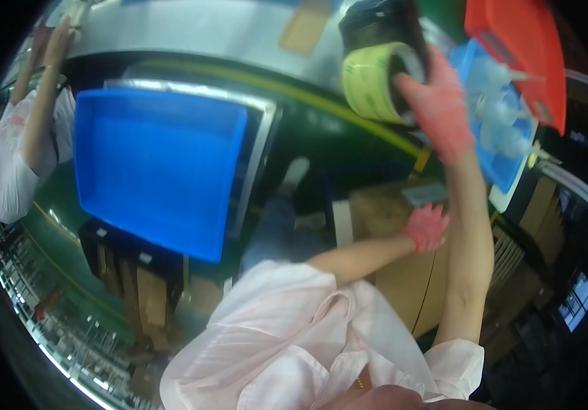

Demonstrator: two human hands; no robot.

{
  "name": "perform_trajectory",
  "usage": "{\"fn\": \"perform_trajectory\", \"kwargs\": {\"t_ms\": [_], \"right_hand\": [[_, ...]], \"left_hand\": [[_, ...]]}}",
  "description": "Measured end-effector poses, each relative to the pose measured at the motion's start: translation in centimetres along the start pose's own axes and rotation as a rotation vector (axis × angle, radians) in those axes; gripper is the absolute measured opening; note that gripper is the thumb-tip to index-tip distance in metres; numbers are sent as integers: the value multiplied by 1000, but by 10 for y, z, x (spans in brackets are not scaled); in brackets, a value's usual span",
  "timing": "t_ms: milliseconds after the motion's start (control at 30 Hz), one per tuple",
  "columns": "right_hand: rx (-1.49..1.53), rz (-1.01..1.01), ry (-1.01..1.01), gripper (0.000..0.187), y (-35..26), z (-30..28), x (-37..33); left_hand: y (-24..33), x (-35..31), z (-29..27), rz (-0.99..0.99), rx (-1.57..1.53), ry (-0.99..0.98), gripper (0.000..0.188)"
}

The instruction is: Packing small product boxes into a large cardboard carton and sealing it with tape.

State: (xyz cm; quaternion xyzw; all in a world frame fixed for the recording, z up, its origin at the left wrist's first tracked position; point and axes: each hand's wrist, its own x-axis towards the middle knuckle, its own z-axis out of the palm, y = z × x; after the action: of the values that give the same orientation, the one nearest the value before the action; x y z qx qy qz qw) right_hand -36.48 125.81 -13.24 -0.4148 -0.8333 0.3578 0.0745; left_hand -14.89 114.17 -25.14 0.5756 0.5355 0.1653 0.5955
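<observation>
In my pink-gloved right hand (442, 109), raised at the upper right, is a wide roll of yellow-green tape (370, 80). The thumb lies at the roll's open core, and the other fingers are partly hidden behind it. A shiny black thing (380, 29) sits against the roll's far side; I cannot make out whether it is part of a dispenser. Lower down, my left hand (425, 227), also gloved in pink, hovers by a brown cardboard box (396, 266) beside my right forearm. Its fingers are spread and it holds nothing.
An empty blue bin (157, 164) stands left of centre. At the right are a red bin (523, 51) and a light-blue tray (507, 167) with several clear plastic bottles (495, 102). A grey worktop (205, 34) runs along the far side. Another person (34, 130) works at far left.
</observation>
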Motion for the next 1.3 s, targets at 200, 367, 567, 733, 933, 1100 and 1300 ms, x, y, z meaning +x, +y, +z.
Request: {"fn": "perform_trajectory", "kwargs": {"t_ms": [200,367,567,733,933,1100,1300], "right_hand": [[21,447,243,61,80,-81,-174],[-524,313,673,61,149,-116,-337],[-529,391,419,75,201,-51,-380],[-445,238,447,85,222,-63,-404],[-414,74,478,85,226,-53,-395],[-396,-32,473,80,214,-36,-376],[-443,-6,479,74,206,-34,-361]], "left_hand": [[-9,9,2,221,-134,479,68],[20,-13,-30,34,38,199,67],[2,-8,-41,3,117,262,61],[11,-3,-30,-18,165,283,60],[1,-4,-45,-33,176,277,61],[-11,-2,-57,7,212,286,59],[-19,-6,-54,38,54,283,51]]}}
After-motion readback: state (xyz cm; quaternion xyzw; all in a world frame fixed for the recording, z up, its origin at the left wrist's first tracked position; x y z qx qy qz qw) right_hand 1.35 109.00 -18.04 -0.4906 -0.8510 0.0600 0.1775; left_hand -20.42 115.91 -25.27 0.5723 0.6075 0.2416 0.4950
